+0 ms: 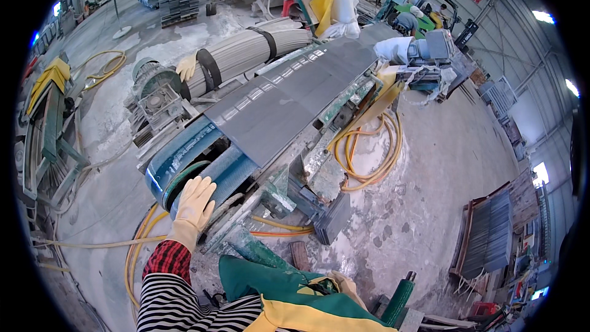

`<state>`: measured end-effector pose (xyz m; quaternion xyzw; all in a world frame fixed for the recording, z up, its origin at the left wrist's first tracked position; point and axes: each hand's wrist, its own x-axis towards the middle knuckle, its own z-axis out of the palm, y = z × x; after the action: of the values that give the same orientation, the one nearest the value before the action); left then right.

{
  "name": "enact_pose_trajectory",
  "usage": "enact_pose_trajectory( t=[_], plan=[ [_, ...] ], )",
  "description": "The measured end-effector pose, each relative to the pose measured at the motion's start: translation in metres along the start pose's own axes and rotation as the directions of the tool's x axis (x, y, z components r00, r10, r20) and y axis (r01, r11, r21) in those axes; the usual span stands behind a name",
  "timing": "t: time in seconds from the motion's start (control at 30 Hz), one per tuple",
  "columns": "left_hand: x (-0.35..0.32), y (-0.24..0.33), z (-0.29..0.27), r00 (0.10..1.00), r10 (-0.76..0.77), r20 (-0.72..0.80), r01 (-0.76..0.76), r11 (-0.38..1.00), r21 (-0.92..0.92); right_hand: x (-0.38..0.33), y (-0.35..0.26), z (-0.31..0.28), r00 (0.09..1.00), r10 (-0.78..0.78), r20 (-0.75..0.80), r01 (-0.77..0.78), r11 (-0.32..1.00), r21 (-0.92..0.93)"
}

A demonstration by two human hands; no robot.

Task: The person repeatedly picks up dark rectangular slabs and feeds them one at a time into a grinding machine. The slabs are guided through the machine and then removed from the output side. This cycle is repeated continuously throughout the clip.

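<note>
My left hand (pixel 195 203), in a cream rubber glove, rests on the near end of a blue conveyor belt (pixel 236 166). Its fingers lie stretched out and nothing is in them. Flat dark grey slabs (pixel 276 107) cover the belt beyond that hand, with lights mirrored in their surface. Past the edge of my green and yellow apron (pixel 276 286) shows a cream patch that may be my right hand (pixel 348 286). Its fingers are hidden.
A motor (pixel 157 80) and a strapped bundle of long grey strips (pixel 252 52) line the belt's left side. Yellow hoses (pixel 372 175) coil on the floor at right, near a small slab stack (pixel 332 221). A person (pixel 405 23) bends at the far end.
</note>
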<state>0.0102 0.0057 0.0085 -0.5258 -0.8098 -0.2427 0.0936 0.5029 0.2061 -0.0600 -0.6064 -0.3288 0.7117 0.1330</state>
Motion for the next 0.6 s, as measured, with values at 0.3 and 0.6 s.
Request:
enact_pose_trajectory(
  t=[0.3,0.6],
  plan=[
    [-0.006,0.0,-0.004,1.0,-0.002,0.0,0.002,1.0,0.014,0.016,0.013,-0.005,0.995,-0.096,-0.006,0.094,0.983,-0.156],
    [-0.009,-0.001,-0.004,1.0,-0.001,-0.006,0.001,1.0,0.002,0.015,0.017,-0.009,0.987,-0.162,0.005,0.16,0.964,-0.212]
  ],
)
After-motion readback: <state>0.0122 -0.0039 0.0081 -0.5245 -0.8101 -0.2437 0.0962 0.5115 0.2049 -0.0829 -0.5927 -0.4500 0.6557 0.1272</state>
